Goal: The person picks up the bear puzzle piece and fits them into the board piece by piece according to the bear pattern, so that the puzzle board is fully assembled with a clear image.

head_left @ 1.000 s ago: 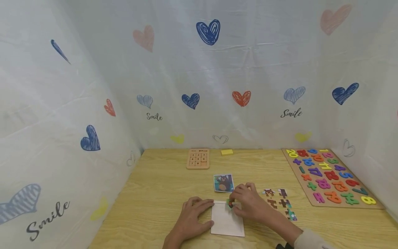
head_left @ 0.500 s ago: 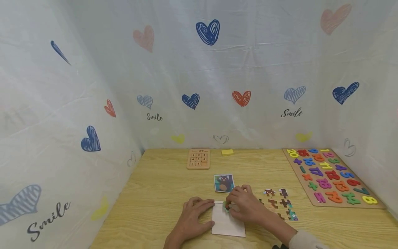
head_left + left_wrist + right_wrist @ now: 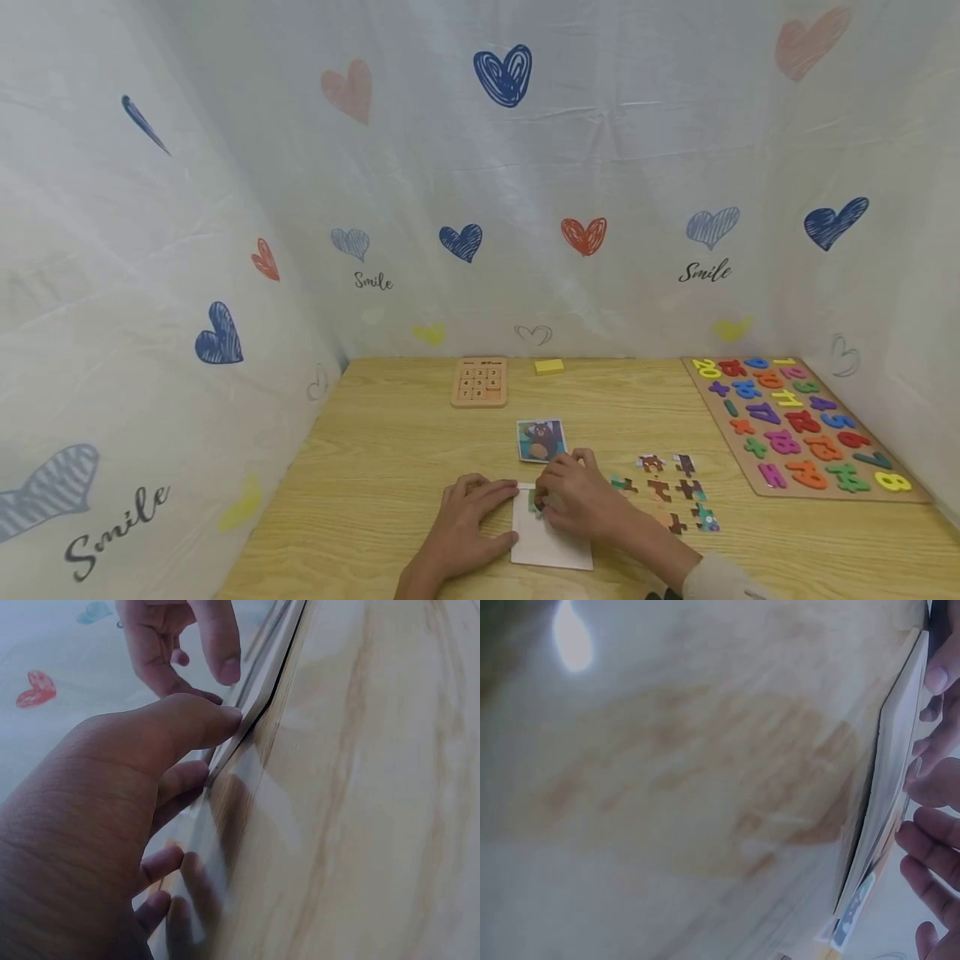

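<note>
A green and brown jigsaw piece (image 3: 533,502) is pinched between the thumb and fingers of my right hand (image 3: 581,500). It is low over the upper left part of a white puzzle tray (image 3: 551,543), partly hidden by the fingers. My left hand (image 3: 463,527) rests at the tray's left edge, with thumb and index fingertips spread apart along it. In the left wrist view, the left thumb (image 3: 202,720) lies against the tray's rim. Several loose jigsaw pieces (image 3: 660,490) with bear parts lie right of the tray. Behind the tray sits a square bear picture card (image 3: 538,446).
A wooden number slide puzzle (image 3: 478,398) and a small yellow block (image 3: 548,367) stand near the table's back edge. A board with colourful numbers (image 3: 806,433) lies at the right. White curtains with hearts (image 3: 583,237) enclose the table (image 3: 360,500).
My right hand has moved left across the tray with the jigsaw piece, toward the tray's upper left corner. More loose pieces show behind the right forearm. My left hand stays in place.
</note>
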Motion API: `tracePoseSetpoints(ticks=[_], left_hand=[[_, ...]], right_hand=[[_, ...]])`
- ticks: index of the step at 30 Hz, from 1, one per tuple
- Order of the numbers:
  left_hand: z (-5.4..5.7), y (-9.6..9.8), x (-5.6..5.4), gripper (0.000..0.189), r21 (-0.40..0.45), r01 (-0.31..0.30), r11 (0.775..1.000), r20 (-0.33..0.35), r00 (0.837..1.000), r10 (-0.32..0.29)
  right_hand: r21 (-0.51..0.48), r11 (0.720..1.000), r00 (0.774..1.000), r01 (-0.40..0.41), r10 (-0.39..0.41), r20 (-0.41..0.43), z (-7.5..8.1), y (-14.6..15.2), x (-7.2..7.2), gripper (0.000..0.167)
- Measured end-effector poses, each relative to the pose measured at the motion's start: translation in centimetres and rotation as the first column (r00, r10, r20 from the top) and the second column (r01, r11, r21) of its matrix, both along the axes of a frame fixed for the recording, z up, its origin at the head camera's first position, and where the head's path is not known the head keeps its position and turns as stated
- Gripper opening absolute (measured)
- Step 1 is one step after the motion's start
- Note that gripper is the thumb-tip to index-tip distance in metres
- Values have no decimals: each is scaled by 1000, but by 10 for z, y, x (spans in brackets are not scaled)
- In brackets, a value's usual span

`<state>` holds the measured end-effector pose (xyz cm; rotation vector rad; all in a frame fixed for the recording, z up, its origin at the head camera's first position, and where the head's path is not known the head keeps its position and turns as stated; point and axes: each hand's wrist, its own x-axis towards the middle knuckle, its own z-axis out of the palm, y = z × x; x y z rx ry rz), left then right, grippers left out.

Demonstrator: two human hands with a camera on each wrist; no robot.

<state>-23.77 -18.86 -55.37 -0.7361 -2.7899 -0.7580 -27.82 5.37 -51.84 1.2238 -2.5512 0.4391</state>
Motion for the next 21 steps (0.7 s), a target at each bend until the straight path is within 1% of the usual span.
tracePoseSetpoints(ticks=[9, 15, 21], left_hand=[[-1, 0, 0, 53, 1, 0, 1000, 21, 1000, 0], [-1, -1, -1, 53, -1, 2, 1000, 32, 999, -2], [1, -1, -1, 53, -3, 3, 1000, 31, 1000, -3]], right_hand=[[6, 1000, 1000, -12, 12, 1, 2, -3, 0, 13], [44, 999, 1000, -7, 7, 8, 3, -5, 1, 9], [100, 995, 1000, -17, 19, -18, 3, -8, 1, 6]])
